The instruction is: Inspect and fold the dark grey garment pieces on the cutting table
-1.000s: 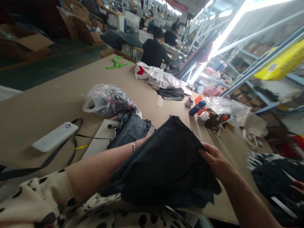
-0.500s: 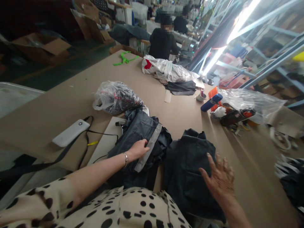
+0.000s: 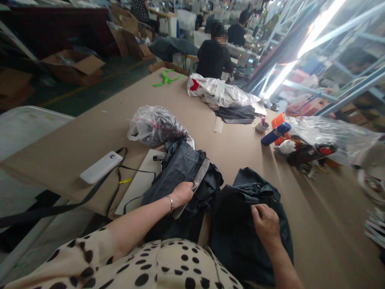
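Note:
Dark garments lie in two heaps on the brown table. On the left heap [image 3: 177, 164], my left hand [image 3: 183, 193] has its fingers closed at the edge of a grey strip [image 3: 201, 173]. The right heap [image 3: 234, 224] is a dark cloth with a bunched fold near its top. My right hand [image 3: 266, 220] is on this cloth, fingers curled together and gripping it at the fold. A white board [image 3: 138, 176] lies partly under the left heap, with a small metal clip-like part at its upper end.
On the table [image 3: 105, 124] are a white power bank [image 3: 101, 167] with black straps, a plastic-wrapped bundle [image 3: 156, 125], a blue case [image 3: 276, 133], a black bottle [image 3: 313, 153] and a white bag [image 3: 222, 92]. A person [image 3: 213, 56] sits beyond the far edge.
My right hand has gone from spread fingers to a closed grip, and the right cloth's upper part is now bunched. My left hand has closed on the strip. The view has shifted slightly.

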The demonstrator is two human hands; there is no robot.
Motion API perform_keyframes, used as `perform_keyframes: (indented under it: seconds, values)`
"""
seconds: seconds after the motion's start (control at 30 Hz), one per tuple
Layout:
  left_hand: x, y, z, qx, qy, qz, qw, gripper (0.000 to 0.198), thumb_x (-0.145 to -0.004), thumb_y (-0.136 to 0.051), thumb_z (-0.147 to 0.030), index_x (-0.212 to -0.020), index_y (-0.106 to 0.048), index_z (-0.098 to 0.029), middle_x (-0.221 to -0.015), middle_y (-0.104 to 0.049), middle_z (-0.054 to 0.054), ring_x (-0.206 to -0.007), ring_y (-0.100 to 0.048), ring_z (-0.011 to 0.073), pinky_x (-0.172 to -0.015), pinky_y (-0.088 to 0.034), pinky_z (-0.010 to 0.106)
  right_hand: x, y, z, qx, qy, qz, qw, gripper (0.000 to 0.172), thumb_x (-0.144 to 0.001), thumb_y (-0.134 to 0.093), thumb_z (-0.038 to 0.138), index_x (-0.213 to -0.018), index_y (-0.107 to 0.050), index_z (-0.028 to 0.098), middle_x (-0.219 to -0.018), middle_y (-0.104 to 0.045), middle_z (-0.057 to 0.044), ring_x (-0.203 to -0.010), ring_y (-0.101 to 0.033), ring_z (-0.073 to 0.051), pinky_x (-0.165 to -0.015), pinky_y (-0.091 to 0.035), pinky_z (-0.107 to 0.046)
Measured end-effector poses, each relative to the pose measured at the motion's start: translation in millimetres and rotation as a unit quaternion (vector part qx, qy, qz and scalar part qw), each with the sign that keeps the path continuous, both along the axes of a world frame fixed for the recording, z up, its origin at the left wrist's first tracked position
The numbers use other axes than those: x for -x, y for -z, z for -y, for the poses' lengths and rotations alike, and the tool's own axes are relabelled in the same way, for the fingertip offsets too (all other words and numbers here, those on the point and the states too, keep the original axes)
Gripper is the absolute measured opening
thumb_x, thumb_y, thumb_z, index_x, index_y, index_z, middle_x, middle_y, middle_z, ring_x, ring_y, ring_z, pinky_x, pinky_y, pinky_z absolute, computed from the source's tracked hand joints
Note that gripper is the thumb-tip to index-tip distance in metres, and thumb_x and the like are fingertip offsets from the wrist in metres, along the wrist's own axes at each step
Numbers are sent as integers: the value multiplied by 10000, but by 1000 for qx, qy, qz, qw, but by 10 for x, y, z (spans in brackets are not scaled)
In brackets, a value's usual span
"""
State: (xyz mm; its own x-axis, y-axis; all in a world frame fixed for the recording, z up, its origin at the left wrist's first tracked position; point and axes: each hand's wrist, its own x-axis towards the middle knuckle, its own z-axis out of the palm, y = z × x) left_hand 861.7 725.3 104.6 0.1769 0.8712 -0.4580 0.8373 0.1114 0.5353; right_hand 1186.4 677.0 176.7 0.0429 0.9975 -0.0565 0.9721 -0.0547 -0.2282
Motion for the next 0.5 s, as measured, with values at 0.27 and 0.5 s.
perform_keyframes:
  seconds: [0.27,0.5]
  values:
    - [537,-781,-58,4,73,205,976,184,-792,-457,-257,-682,-518,-124,-638,-478,-10,-614,-417,108,-576,-322,213,1521,-265,-420,-129,-365,12,922,528,-801,-548,146,-1301,-455,289,-1383,-432,-76,-1321,-284,-303,-1057,-337,-494]
    - [897,-1278,126,-133,-9,253,958,255,-860,-498,-335,-883,-633,-119,-822,-602,31,-772,-533,148,-723,-407,241,1892,-551,-812,-46,-510,67,856,329,-859,-441,186,-1182,-502,209,-956,-623,-62,-909,-554,-209,-905,-429,-405]
